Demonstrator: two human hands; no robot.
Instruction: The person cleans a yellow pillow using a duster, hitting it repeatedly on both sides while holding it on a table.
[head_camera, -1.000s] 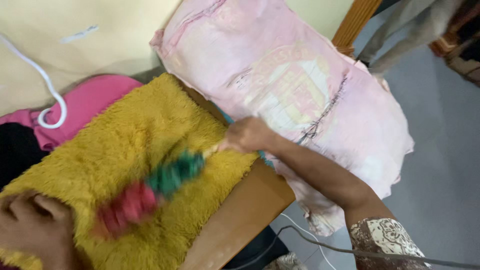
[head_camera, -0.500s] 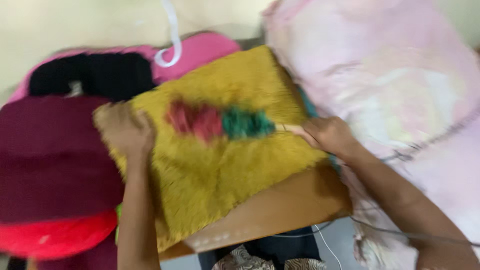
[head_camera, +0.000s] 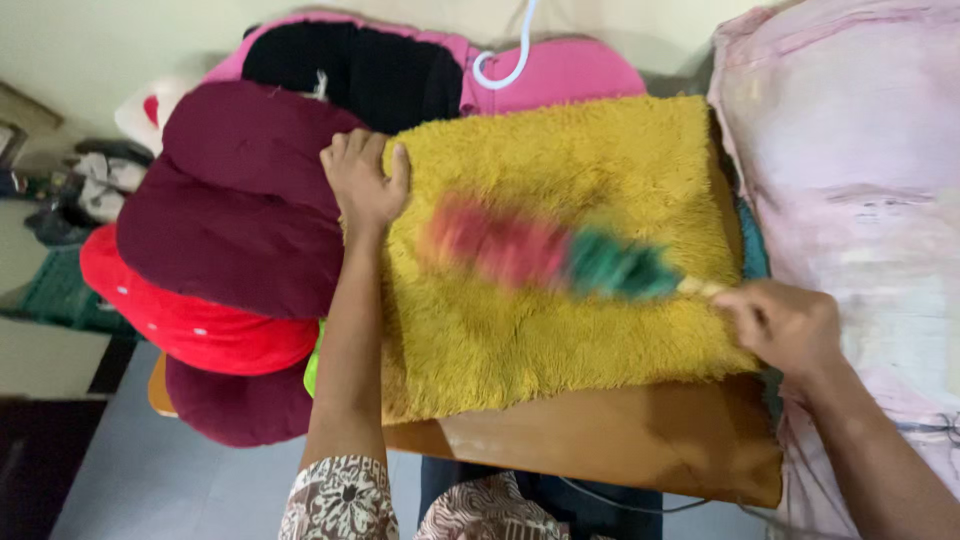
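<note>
Left hand (head_camera: 365, 180) lies flat, fingers spread and nearly straight, palm pressed on the left edge of the shaggy mustard-yellow square mat (head_camera: 560, 330); it grips nothing, only pins the mat down. Half a second ago it sat on the same edge, so its hold on the mat is unchanged, though the camera has swung and the whole scene now sits squarer in view.

Left of that hand: a dark maroon plush cushion (head_camera: 240, 210) stacked over a bright red cushion (head_camera: 190, 320), with a pink-and-black cushion (head_camera: 400, 65) behind them. A white looped cord (head_camera: 505, 60) hangs over the pink part.

Mat rests on the brown wooden tabletop (head_camera: 600, 440), whose bare near edge shows below it.

Centre: a fluffy red-and-green duster head (head_camera: 545, 255), motion-blurred, lies across the mat's upper middle. Compared with the earlier frame, it sits nearer the mat's right side.

Right hand (head_camera: 785, 325) is closed in a fist around the duster's pale handle, at the mat's right edge. Just beside it, at far right, stands a faded pink fabric sack (head_camera: 860, 200).
</note>
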